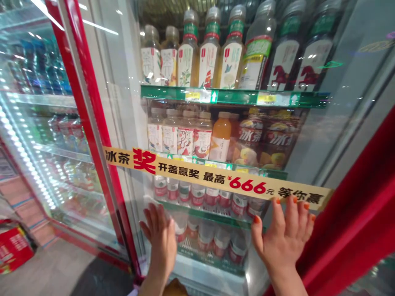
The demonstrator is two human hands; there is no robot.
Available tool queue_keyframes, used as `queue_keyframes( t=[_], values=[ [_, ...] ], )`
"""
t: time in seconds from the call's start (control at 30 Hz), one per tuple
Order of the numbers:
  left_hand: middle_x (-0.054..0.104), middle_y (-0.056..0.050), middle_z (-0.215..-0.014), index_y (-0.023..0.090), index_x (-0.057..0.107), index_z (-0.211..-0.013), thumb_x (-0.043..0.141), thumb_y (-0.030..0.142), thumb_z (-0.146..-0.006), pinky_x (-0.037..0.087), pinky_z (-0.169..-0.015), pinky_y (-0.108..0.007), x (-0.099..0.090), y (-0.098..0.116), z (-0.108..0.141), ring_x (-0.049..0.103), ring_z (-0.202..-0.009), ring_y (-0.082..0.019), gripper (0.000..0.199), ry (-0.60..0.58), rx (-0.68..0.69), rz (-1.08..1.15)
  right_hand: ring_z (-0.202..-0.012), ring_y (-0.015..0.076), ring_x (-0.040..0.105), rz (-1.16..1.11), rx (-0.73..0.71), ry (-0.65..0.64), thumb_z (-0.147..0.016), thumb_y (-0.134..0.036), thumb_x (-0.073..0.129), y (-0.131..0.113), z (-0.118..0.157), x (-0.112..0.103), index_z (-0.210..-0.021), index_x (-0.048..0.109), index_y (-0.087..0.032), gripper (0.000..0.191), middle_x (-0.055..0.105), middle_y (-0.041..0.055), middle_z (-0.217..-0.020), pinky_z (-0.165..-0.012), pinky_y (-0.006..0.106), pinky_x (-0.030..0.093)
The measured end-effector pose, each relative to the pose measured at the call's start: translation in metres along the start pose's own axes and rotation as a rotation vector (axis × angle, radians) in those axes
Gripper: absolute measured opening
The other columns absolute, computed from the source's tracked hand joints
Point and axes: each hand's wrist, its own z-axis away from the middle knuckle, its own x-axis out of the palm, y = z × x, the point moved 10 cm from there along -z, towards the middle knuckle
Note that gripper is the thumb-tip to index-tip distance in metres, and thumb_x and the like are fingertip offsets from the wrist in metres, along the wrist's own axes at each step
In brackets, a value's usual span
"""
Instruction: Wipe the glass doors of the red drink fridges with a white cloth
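My left hand (159,242) lies flat against the glass door (125,102) of a drinks cooler, low down and with its fingers spread. My right hand (282,238), its nails painted orange, presses the same glass, with the fingertips at the lower edge of a yellow promotional strip (216,179). Neither hand holds anything. Behind the glass, between my hands, stand small bottles of water (212,242) with red labels. Higher up are bottled teas (210,65) on a green-edged shelf (234,97), and juice bottles (220,137) stand on the shelf below.
A red door frame (89,123) separates this door from a neighbouring cooler door (40,123) lit by white LEDs. A red upright panel (348,205) closes the right side. A red carton (14,248) sits on the grey floor (58,267) at lower left.
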Motion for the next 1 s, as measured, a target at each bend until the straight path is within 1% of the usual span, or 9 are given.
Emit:
queue_keyframes(
  t=[0.07,0.17,0.33,0.43,0.57,0.7,0.83,0.9,1.0],
  values=[
    [-0.008,0.005,-0.187,0.046,-0.006,-0.178,0.034,0.03,-0.115,0.008,-0.142,-0.072,-0.011,-0.013,-0.041,-0.004,-0.174,-0.034,0.076,0.042,-0.065,0.041,-0.169,0.0434,0.034,0.001,0.016,-0.001,-0.104,-0.041,0.061,0.0,0.001,0.0,-0.178,0.031,-0.027,0.081,0.032,0.0096,-0.184,-0.136,0.071,0.031],
    [-0.012,0.001,-0.188,0.039,-0.003,-0.18,0.047,0.036,-0.113,0.0,-0.142,-0.07,-0.011,0.025,-0.089,-0.011,-0.174,-0.037,0.083,-0.004,-0.003,0.068,-0.167,0.047,0.036,0.001,0.028,-0.017,-0.102,-0.039,0.062,0.002,0.002,0.001,-0.178,0.03,-0.029,0.083,0.032,0.0099,-0.184,-0.132,0.077,0.033],
    [0.016,-0.003,-0.187,0.032,0.014,-0.18,0.055,0.034,-0.109,-0.003,-0.142,-0.068,0.0,0.104,-0.047,-0.003,-0.176,-0.034,0.082,-0.182,0.387,0.074,-0.168,0.0493,0.033,0.019,0.014,-0.034,-0.102,-0.039,0.061,0.004,0.004,0.003,-0.178,0.028,-0.028,0.084,0.03,0.0121,-0.185,-0.131,0.079,0.033],
    [0.013,0.006,-0.187,0.038,0.014,-0.18,0.048,0.027,-0.111,0.0,-0.145,-0.059,-0.006,0.063,-0.035,0.001,-0.176,-0.025,0.077,-0.14,0.323,0.043,-0.168,0.0487,0.033,0.023,0.015,-0.044,-0.102,-0.038,0.062,0.002,0.004,0.004,-0.179,0.026,-0.029,0.086,0.03,0.0123,-0.185,-0.131,0.078,0.033],
    [-0.014,0.007,-0.187,0.036,-0.004,-0.18,0.033,0.028,-0.115,-0.006,-0.143,-0.066,-0.023,0.009,-0.099,-0.014,-0.175,-0.028,0.075,0.068,0.004,0.062,-0.168,0.0457,0.034,0.015,0.016,-0.025,-0.102,-0.036,0.062,0.0,0.002,0.005,-0.179,0.025,-0.028,0.086,0.03,0.0118,-0.185,-0.133,0.074,0.033],
    [0.002,0.001,-0.189,0.035,0.004,-0.18,0.04,0.033,-0.114,-0.003,-0.142,-0.071,-0.022,0.084,-0.14,-0.005,-0.176,-0.033,0.075,0.049,0.117,0.082,-0.167,0.0453,0.036,-0.008,0.023,-0.018,-0.102,-0.034,0.064,0.001,-0.001,0.003,-0.179,0.025,-0.029,0.086,0.033,0.0128,-0.184,-0.133,0.074,0.032],
    [0.036,0.007,-0.181,0.038,0.021,-0.178,0.049,0.037,-0.112,-0.009,-0.144,-0.052,-0.009,0.158,-0.085,0.002,-0.177,-0.02,0.072,-0.127,0.583,0.065,-0.172,0.0457,0.024,-0.083,0.009,-0.065,-0.102,-0.029,0.062,-0.016,-0.008,0.0,-0.18,0.021,-0.028,0.088,0.019,0.0126,-0.188,-0.133,0.077,0.028],
    [0.044,0.006,-0.177,0.037,0.021,-0.178,0.049,0.031,-0.111,-0.011,-0.144,-0.049,-0.009,0.141,-0.063,0.002,-0.176,-0.016,0.073,-0.136,0.637,0.033,-0.174,0.0414,0.018,-0.144,-0.078,-0.132,-0.101,-0.027,0.061,-0.045,-0.016,0.003,-0.18,0.017,-0.026,0.09,0.014,0.0105,-0.189,-0.136,0.072,0.026],
    [0.031,-0.004,-0.183,0.029,0.009,-0.18,0.047,0.024,-0.111,-0.008,-0.143,-0.053,-0.02,0.086,-0.086,-0.002,-0.176,-0.02,0.079,-0.047,0.446,0.018,-0.174,0.0322,0.024,-0.246,-0.289,-0.244,-0.1,-0.025,0.057,-0.104,-0.037,0.015,-0.18,0.017,-0.026,0.089,0.03,0.007,-0.186,-0.141,0.058,0.024]
  ],
)
